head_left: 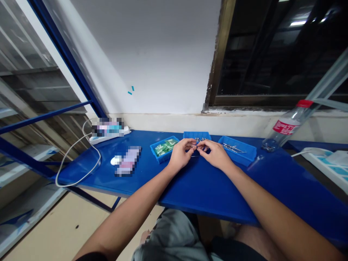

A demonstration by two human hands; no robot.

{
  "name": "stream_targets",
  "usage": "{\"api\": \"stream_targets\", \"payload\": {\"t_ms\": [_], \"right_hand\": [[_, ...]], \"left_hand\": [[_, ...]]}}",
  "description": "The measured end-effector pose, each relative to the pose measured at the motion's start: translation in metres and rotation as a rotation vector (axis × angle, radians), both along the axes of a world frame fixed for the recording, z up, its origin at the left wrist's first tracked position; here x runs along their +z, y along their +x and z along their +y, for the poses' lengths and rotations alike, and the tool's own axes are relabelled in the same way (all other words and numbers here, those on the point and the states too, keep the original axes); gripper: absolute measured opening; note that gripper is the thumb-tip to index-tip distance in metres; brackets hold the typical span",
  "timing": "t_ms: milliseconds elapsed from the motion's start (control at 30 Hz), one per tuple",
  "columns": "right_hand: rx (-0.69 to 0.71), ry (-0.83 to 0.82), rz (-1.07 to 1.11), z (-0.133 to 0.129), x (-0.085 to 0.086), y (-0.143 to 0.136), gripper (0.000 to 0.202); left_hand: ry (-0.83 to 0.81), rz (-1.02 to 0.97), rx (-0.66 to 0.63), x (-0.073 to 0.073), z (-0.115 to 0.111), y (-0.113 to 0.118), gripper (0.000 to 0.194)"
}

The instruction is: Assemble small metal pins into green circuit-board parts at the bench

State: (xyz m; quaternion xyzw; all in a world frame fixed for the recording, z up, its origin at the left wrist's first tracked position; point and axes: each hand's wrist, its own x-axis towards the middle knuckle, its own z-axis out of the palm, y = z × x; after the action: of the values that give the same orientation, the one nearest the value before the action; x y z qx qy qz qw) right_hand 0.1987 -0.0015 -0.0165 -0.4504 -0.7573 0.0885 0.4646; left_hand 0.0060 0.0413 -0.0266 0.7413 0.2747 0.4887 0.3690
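Piece (193,146) pinched between left hand (181,153) and right hand (213,153)

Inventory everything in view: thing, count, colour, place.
Table: 1, blue, centre
Bins: 3, blue, on table
Packets: several, green, left bin
Small parts: several, metallic, middle bin
Thin pieces: several, silver, right bin
Bottle: 1, clear, right
Power strip: 1, white, left
Cable: 1, white, left
Round item: 1, white, left
Pixelated patches: 2, mixed, left
Unclear item: 1, white, right
Frame: 1, blue, left
Shelves: several, whitish, left
Wall: 1, white, behind
Window: 1, dark, right
Left hand: 1, bare, before middle bin
Right hand: 1, bare, beside left
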Motion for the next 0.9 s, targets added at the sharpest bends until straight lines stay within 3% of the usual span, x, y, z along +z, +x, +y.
{"api": "stream_targets", "payload": {"t_ms": [100,200,300,433,567,767,900], "right_hand": [[0.001,-0.025,0.012,0.001,-0.003,-0.001,0.014],[-0.018,-0.051,0.027,0.0,-0.003,-0.002,0.032],[-0.035,-0.058,0.032,-0.001,-0.001,-0.003,0.046],[-0.091,-0.074,0.131,-0.003,0.003,-0.003,0.029],[-0.088,-0.05,0.12,-0.005,0.006,-0.004,0.012],[-0.002,-0.054,0.021,-0.001,0.001,-0.002,0.014],[0.021,-0.13,0.109,0.002,-0.004,-0.002,0.014]], "left_hand": [[-0.047,-0.029,-0.034,0.001,-0.001,0.002,0.035],[-0.07,-0.058,-0.047,0.004,-0.004,0.003,0.045],[-0.015,0.016,0.018,0.008,-0.008,0.002,0.047],[-0.045,0.129,0.0,0.011,-0.012,-0.001,0.045],[-0.182,0.073,-0.097,0.008,-0.013,-0.001,0.044],[-0.175,0.024,-0.05,0.001,-0.002,-0.002,0.029],[-0.118,0.071,-0.028,0.001,-0.001,-0.005,0.052]]}}
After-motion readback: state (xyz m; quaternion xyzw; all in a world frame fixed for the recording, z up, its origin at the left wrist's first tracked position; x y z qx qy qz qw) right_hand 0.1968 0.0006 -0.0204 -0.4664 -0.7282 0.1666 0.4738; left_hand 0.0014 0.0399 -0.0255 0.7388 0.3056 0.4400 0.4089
